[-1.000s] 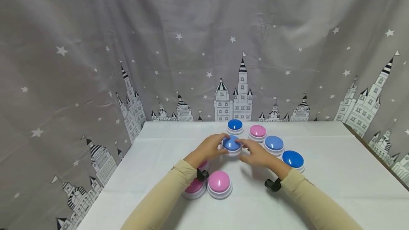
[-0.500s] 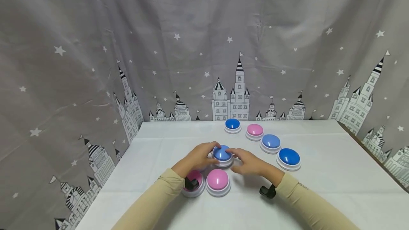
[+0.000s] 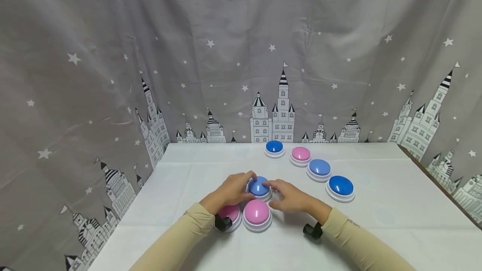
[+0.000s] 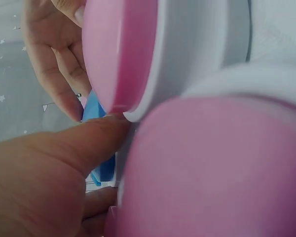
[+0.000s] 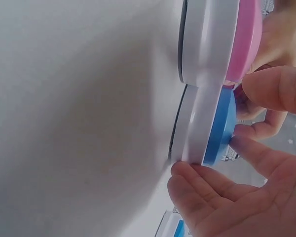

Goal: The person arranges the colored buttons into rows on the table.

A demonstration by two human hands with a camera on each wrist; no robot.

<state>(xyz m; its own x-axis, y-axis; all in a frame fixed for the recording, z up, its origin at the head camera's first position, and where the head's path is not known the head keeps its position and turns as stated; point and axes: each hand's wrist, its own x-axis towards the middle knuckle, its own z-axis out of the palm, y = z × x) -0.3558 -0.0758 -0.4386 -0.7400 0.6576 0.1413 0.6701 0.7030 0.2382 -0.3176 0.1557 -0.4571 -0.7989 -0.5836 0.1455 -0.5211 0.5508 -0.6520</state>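
A light blue push button (image 3: 258, 187) with a white base is held between both hands, close behind a pink push button (image 3: 257, 212). My left hand (image 3: 230, 189) grips its left side, thumb near the pink button's rim. From the right, my right hand (image 3: 293, 197) has its forefinger on the dome; in the right wrist view its other fingers lie along the base (image 5: 190, 133). The two bases meet in that view. Under my left wrist sits another pink button (image 3: 229, 211), partly covered by the wrist camera.
Beyond the hands, a diagonal row on the white table (image 3: 376, 187) runs from a dark blue button (image 3: 274, 147) through a pink one (image 3: 301, 154) and a light blue one (image 3: 319, 167) to a dark blue one (image 3: 340, 186). A grey castle-print curtain (image 3: 226, 53) hangs behind.
Both hands have drawn the light blue button toward me and slightly left, up behind the front pink button. The other visible buttons have stayed in place.
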